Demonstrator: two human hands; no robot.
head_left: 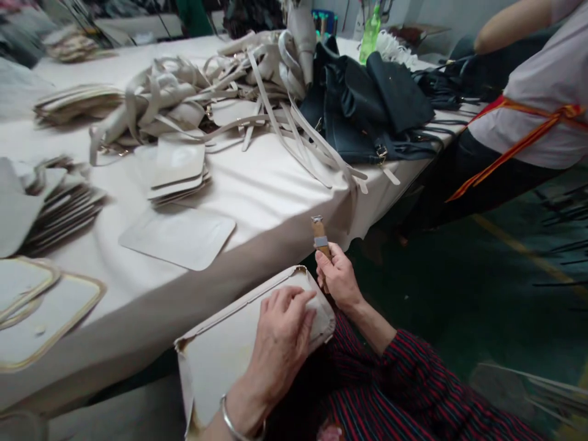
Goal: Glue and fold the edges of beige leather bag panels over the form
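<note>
A pale panel (220, 361) with folded edges and brownish corners lies tilted across my lap. My left hand (282, 334), with a metal bangle at the wrist, rests on top of it, fingers loosely bent and not gripping anything. Just beyond the panel's far right corner, my right hand (340, 278) is closed around a small flat brown tool (318, 231). This tool has a grey band and a ragged whitish tip pointing up and away; its exact kind is unclear.
Pale flat pieces (179, 162) lie stacked on the covered table (257, 202), with a single sheet (179, 236) nearer. Beige straps and bags (174, 98), black bags (362, 110) and a green bottle (370, 37) are farther back. A person (537, 92) stands right.
</note>
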